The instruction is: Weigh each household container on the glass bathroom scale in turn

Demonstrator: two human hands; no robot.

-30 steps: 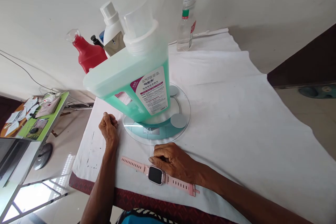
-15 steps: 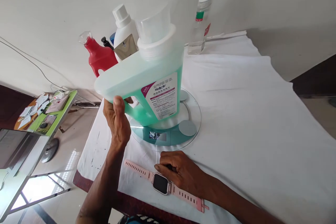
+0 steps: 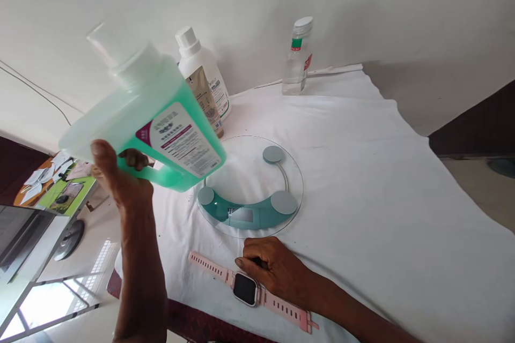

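Observation:
My left hand (image 3: pixel 126 171) grips the handle of a translucent jug of green liquid (image 3: pixel 164 169), which is tilted in the air above the left of the glass scale. The jug has a clear cup-like cap and a white and purple label. Below it, the round glass scale (image 3: pixel 241 169) lies on the white cloth with several grey pads and a teal band; its small display cannot be read. My right hand (image 3: pixel 273 265) rests on the cloth, fingers curled closed; their inside is hidden. Beside and partly under it lies a pink-strapped smartwatch (image 3: pixel 244 289), its screen dark.
Behind the jug stand a white bottle (image 3: pixel 191 45) and a brown-labelled container (image 3: pixel 203 91). A clear glass bottle (image 3: pixel 295 67) stands near the wall. White cloth (image 3: pixel 382 187) covers the table. At left is another desk with a green top (image 3: pixel 76 187) and papers.
My left hand has lifted the jug up and left, tilting it more and uncovering the scale. The red bottle is now hidden behind it. My right hand has stayed by the watch.

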